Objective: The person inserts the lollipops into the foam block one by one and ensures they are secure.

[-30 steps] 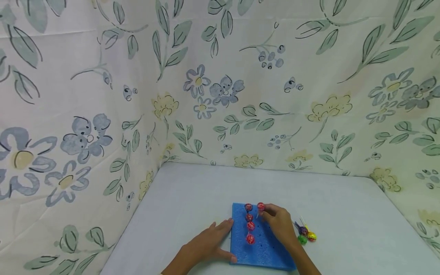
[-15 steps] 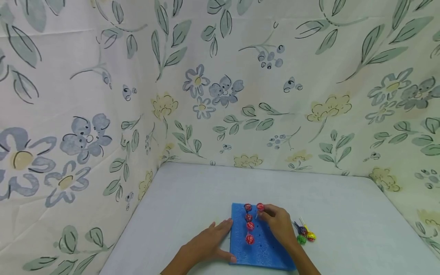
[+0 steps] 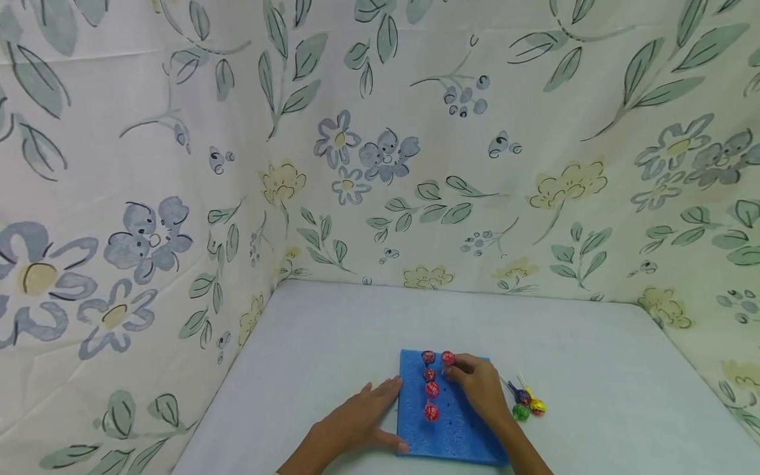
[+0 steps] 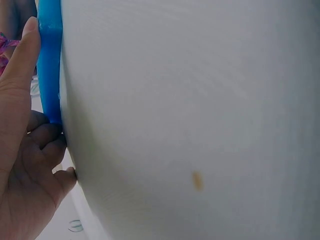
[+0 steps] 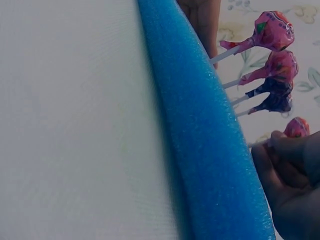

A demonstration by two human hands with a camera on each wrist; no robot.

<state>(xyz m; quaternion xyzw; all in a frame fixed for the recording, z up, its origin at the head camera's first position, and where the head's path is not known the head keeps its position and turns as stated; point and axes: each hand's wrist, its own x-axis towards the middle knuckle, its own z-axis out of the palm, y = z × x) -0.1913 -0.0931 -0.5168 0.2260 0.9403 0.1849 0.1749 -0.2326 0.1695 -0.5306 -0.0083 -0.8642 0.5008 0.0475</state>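
A blue foam board [image 3: 469, 432] lies flat, with a column of several wrapped lollipops [image 3: 431, 389] standing in it on their sticks. My right hand [image 3: 482, 389] pinches a red-wrapped lollipop [image 3: 448, 357] by its stick between thumb and fingers, near the board's far edge and right of the column. In the right wrist view that lollipop [image 5: 297, 127] is upright, its stick reaching down to the foam. My left hand [image 3: 356, 417] rests along the board's left edge, fingers extended, thumb [image 4: 30, 37] against the foam near the front corner.
Right of the board lies a small pile of loose lollipops: a dark purple one [image 3: 522, 398], a yellow one [image 3: 538, 407] and a green one [image 3: 520, 412]. The table has a white cover [image 3: 605, 369]. Floral cloth [image 3: 475, 165] hangs at the back and sides.
My right hand, with the pinched lollipop, has shifted very slightly left toward the column. My left hand and the board stay where they were.
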